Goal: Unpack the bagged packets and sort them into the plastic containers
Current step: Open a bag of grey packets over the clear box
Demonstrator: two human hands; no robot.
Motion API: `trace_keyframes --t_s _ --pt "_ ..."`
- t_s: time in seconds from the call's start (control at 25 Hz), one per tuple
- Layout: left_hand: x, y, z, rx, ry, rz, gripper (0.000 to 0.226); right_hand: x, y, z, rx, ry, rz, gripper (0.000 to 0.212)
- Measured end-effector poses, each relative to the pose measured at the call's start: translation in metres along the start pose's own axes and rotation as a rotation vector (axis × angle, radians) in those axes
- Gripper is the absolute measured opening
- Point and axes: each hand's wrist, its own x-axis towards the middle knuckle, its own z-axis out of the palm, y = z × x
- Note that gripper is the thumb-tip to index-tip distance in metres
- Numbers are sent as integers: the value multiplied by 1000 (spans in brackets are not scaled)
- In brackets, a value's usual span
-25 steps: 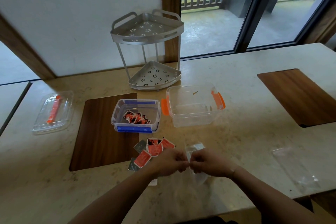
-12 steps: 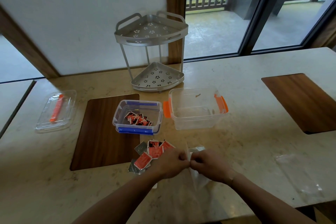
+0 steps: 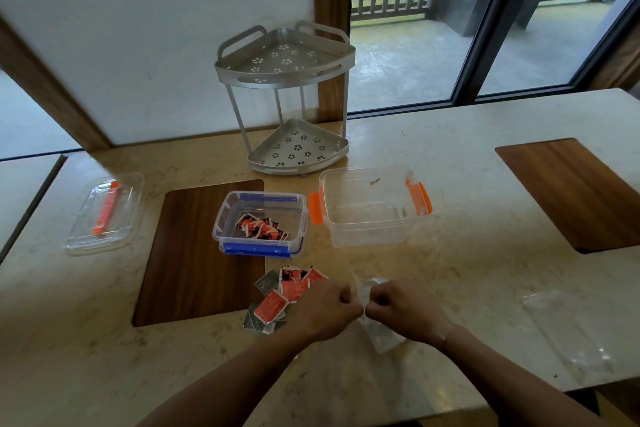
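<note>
My left hand (image 3: 327, 310) and my right hand (image 3: 403, 310) meet knuckle to knuckle over a clear plastic bag (image 3: 381, 333), each pinching its top edge. What the bag holds is too faint to tell. Just left of my left hand lies a loose pile of orange and silver packets (image 3: 277, 298) on the counter. Behind them stands a small clear container with blue clips (image 3: 228, 218), with several orange packets (image 3: 261, 227) in it. To its right is a larger clear container with orange clips (image 3: 419, 222), which looks empty.
A two-tier metal corner rack (image 3: 287, 97) stands behind the containers. A clear lid with an orange strip (image 3: 107, 211) lies at far left. Another clear lid or bag (image 3: 568, 329) rests at right near the counter's front edge. Wooden insets (image 3: 194, 253) (image 3: 575, 191) sit flush in the counter.
Both hands stay pinched on the bag's top in much the same spot. The view has tilted slightly, so everything sits a little lower in frame.
</note>
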Motion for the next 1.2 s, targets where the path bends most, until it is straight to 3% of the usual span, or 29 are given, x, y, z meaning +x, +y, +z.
trace_keyframes --t_s 0.32,0.68,1.0,1.12,1.2 --pt "7 -12 -15 43 44 -58 18 -10 10 -39 -260 79 151 34" --pt "9 -7 -42 121 16 18 24 -16 7 -60 -519 79 95 26" --pt "15 18 -59 -168 -103 -6 25 -13 -10 -78 -483 144 150 19" --pt "21 21 -59 -315 -156 -27 18 -12 -33 -71 -385 296 35 20" --pt "22 22 -59 -380 -161 -39 17 -9 -53 -62 -300 304 -14 29"
